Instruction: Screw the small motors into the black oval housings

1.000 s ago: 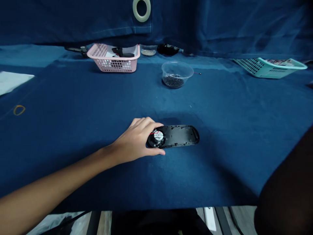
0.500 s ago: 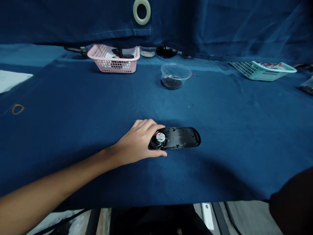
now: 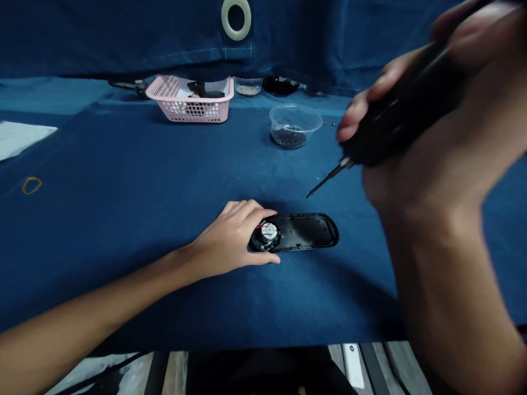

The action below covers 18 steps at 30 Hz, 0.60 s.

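On the blue cloth lies a long black plastic housing (image 3: 307,231) with rounded ends, its hollow side up. A round white-backed part (image 3: 269,231) with a red wire sits at its left end. My left hand (image 3: 236,236) grips that end, thumb on the near edge and fingers on the far edge. My right hand (image 3: 428,148) is closed around a black electric screwdriver (image 3: 395,118), held in the air above and right of the housing. Its thin bit points down and left, apart from the housing. The tool's rear runs out of view at the top right.
A clear tub (image 3: 290,129) of small dark pieces, probably screws, stands behind the housing. Farther back are a pink basket (image 3: 193,109) and another clear tub (image 3: 247,86). A rubber band (image 3: 32,185) and white sheet (image 3: 20,137) lie left. A blue curtain (image 3: 123,38) hangs across the back.
My right hand has come into view from the right with the electric screwdriver, covering the green basket. My left hand and the housing have stayed in place.
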{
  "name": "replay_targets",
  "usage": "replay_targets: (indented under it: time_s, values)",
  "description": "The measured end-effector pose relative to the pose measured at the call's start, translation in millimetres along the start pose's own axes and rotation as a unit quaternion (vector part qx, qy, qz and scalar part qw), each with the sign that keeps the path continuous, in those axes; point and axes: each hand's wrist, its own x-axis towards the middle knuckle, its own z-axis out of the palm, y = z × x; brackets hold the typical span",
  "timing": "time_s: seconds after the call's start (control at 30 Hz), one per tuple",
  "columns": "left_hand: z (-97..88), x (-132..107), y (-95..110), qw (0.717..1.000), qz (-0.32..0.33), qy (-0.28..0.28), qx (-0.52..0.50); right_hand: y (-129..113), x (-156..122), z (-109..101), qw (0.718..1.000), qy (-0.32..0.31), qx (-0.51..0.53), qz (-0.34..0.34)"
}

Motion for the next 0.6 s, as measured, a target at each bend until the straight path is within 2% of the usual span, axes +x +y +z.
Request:
replay_targets:
  time_s: [0.07, 0.1, 0.3, 0.4, 0.5, 0.6]
  values:
    - [0.2, -0.1, -0.2, 1.000, 0.008, 0.003, 0.006, 8.7, -10.8, 8.8, 0.998, 0.051, 0.023, -0.002]
    - [0.4, -0.1, -0.5, 1.000, 0.012, 0.004, 0.010, 13.1, -17.0, 12.8, 0.998, 0.056, 0.031, 0.001]
    - [4.1, -0.3, -3.1, 0.999, 0.023, 0.019, 0.039, 30.4, -47.8, 24.6, 0.999, 0.012, 0.030, -0.020]
    - [5.2, -0.2, -4.2, 0.998, 0.030, 0.029, 0.049, 36.6, -55.0, 24.5, 0.999, 0.003, -0.026, -0.045]
    - [4.8, 0.0, -4.4, 0.999, 0.015, 0.015, 0.047, 41.8, -59.7, 23.5, 0.994, 0.011, -0.086, -0.071]
    - [3.7, 0.3, -4.1, 0.999, 0.013, 0.007, 0.036, 42.4, -64.0, 24.0, 0.992, -0.008, -0.105, -0.075]
